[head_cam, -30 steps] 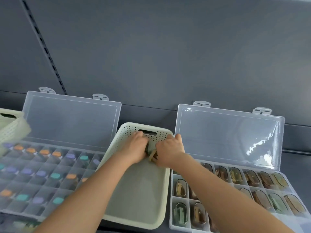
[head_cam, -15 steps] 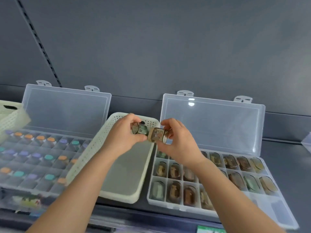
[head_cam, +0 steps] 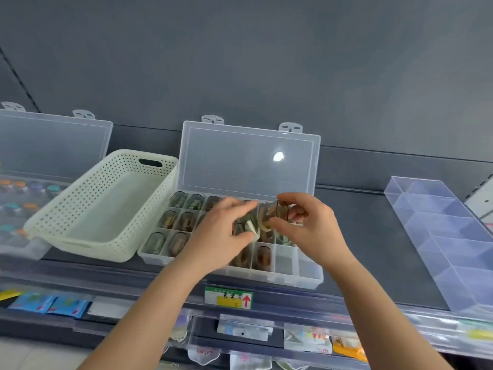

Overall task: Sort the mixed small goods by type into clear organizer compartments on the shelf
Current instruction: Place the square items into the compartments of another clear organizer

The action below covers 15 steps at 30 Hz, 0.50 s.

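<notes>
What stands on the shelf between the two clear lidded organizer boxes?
A cream perforated basket stands between the left organizer box and the right organizer box, as the head view shows.

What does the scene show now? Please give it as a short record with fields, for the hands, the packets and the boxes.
left grip: pinches a greenish packet
right grip: pinches a brownish packet
position: both packets held close together above the organizer
lid: open, standing upright
free compartments: front row, right end
basket: left of the organizer, tilted
divider tray: far right on the shelf
</notes>
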Each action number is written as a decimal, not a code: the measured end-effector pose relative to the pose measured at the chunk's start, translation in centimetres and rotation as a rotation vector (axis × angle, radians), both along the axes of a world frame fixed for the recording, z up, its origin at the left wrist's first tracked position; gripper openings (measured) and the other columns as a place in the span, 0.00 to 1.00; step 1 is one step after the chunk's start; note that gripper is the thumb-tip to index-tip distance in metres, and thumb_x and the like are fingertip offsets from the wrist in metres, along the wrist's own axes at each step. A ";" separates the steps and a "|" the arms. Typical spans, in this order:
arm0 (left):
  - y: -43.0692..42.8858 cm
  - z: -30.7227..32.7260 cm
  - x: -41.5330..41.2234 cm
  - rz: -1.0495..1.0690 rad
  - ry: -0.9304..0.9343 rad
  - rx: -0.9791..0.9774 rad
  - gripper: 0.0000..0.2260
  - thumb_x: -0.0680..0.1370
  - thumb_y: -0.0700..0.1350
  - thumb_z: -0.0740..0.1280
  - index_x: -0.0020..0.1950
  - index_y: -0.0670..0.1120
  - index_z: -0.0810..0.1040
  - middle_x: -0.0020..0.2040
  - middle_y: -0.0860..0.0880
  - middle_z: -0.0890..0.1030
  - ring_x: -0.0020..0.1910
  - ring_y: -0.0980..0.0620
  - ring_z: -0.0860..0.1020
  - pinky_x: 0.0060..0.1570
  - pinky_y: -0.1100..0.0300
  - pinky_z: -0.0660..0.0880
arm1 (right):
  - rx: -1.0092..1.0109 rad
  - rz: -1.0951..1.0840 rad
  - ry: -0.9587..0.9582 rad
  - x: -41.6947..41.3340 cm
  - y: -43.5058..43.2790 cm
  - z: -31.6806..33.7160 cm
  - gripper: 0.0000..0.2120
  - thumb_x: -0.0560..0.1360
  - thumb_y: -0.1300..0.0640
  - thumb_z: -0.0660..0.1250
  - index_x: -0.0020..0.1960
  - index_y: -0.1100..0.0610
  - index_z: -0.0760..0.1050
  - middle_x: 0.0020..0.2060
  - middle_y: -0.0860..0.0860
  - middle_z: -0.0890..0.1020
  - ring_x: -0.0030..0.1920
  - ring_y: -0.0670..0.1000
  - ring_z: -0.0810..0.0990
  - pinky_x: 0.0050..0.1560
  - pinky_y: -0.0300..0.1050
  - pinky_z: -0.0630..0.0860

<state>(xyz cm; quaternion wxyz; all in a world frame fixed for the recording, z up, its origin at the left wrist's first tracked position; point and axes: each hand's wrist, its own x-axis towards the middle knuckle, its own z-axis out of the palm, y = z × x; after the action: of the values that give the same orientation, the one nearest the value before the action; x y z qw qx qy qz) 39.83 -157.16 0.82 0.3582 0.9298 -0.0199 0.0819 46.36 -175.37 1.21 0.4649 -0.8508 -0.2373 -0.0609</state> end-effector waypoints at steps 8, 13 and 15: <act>-6.5 -1.0 0.0 -0.072 0.031 0.146 0.24 0.74 0.50 0.71 0.68 0.54 0.69 0.65 0.59 0.71 0.56 0.63 0.67 0.52 0.69 0.63 | -0.206 -0.019 -0.042 -0.9 -5.6 -0.4 0.17 0.66 0.57 0.75 0.55 0.52 0.80 0.44 0.45 0.79 0.39 0.42 0.76 0.44 0.39 0.75; -7.4 -2.5 0.7 -0.090 0.043 0.259 0.24 0.73 0.50 0.72 0.66 0.53 0.69 0.64 0.57 0.69 0.57 0.60 0.70 0.51 0.67 0.65 | -0.333 0.024 0.000 -1.3 -6.8 -1.2 0.18 0.66 0.53 0.75 0.55 0.51 0.79 0.44 0.46 0.78 0.39 0.44 0.76 0.43 0.36 0.75; -7.5 -3.0 1.0 -0.098 0.043 0.295 0.24 0.73 0.51 0.72 0.67 0.53 0.69 0.64 0.56 0.69 0.61 0.57 0.70 0.56 0.64 0.67 | -0.409 0.037 0.008 -1.2 -6.9 -1.6 0.16 0.67 0.52 0.74 0.54 0.52 0.79 0.44 0.46 0.78 0.40 0.46 0.76 0.43 0.37 0.75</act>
<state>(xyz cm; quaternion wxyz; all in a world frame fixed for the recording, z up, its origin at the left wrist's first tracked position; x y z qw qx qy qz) 40.85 -164.66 -2.15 0.2216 0.9718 -0.0693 0.0404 45.11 -182.31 -0.37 0.2844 -0.9233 -0.2583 0.0006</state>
